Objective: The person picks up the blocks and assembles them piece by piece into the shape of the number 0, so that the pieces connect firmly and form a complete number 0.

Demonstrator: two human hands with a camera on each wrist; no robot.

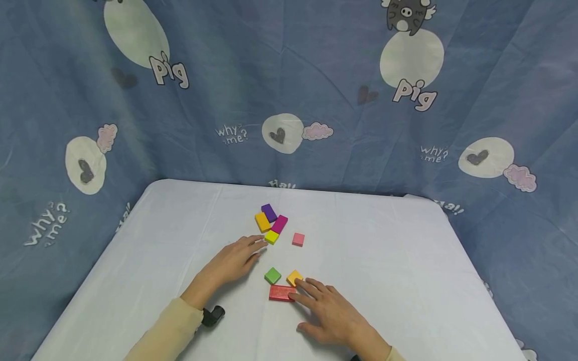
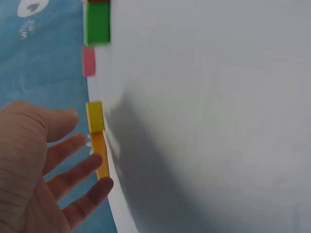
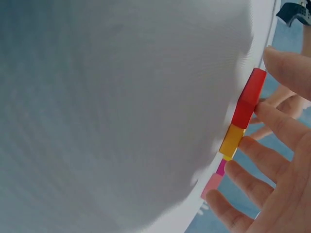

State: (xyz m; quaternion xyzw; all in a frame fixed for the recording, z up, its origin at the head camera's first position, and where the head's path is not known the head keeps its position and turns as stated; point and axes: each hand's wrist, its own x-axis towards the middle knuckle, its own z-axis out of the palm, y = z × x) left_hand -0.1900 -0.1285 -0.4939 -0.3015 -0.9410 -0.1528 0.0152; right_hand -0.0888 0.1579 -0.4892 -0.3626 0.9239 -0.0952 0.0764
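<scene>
My left hand (image 1: pixel 235 259) reaches in from the left with loosely extended fingers, its fingertips beside a small yellow block (image 1: pixel 271 237). That block belongs to a cluster with an orange block (image 1: pixel 262 222), a purple block (image 1: pixel 269 213) and a magenta block (image 1: pixel 280 224). On the near side, my right hand (image 1: pixel 331 313) has its fingers spread, the tips at a red rectangular block (image 1: pixel 280 293) and a small yellow-orange block (image 1: pixel 294 277). Whether these fingertips press on the blocks I cannot tell. A green block (image 1: pixel 273 276) lies just beyond the red one. Neither palm holds anything.
Right of the far cluster, a pink block (image 1: pixel 298 239) lies by itself. All blocks lie on a table with a white cloth (image 1: pixel 397 271). Behind it hangs a blue printed curtain (image 1: pixel 343 100). A black wrist device (image 1: pixel 213 316) shows at the left sleeve.
</scene>
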